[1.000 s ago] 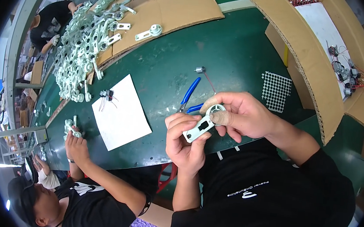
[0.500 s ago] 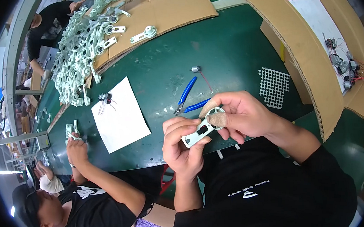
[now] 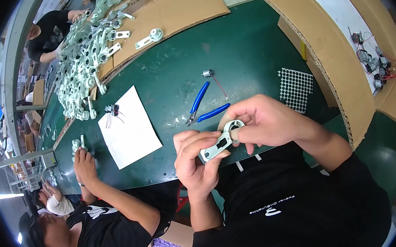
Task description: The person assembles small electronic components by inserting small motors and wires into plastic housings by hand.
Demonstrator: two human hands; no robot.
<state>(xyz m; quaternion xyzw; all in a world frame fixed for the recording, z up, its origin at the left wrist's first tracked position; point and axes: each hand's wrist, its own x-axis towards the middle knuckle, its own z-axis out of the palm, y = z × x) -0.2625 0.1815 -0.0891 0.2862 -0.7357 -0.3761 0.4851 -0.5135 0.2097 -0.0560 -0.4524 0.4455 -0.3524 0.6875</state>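
A pale green metal bracket (image 3: 220, 142) with a ring at one end is held over the near edge of the green table (image 3: 175, 55). My left hand (image 3: 195, 160) grips its flat lower end. My right hand (image 3: 259, 122) pinches the ring end, thumb pressed into the ring. Just beyond my hands lie blue-handled pliers (image 3: 205, 106) and a small silver motor (image 3: 207, 72) with a thin wire.
A white paper sheet (image 3: 129, 129) carries a small dark part with wires. A heap of pale green brackets (image 3: 89, 53) lies on brown cardboard (image 3: 179, 9) at far left. A perforated white sheet (image 3: 294, 88) lies right. A co-worker's hand (image 3: 83, 159) holds parts at the left.
My hands and the bracket have stayed together, shifting slightly lower in view. My right thumb has moved onto the ring.
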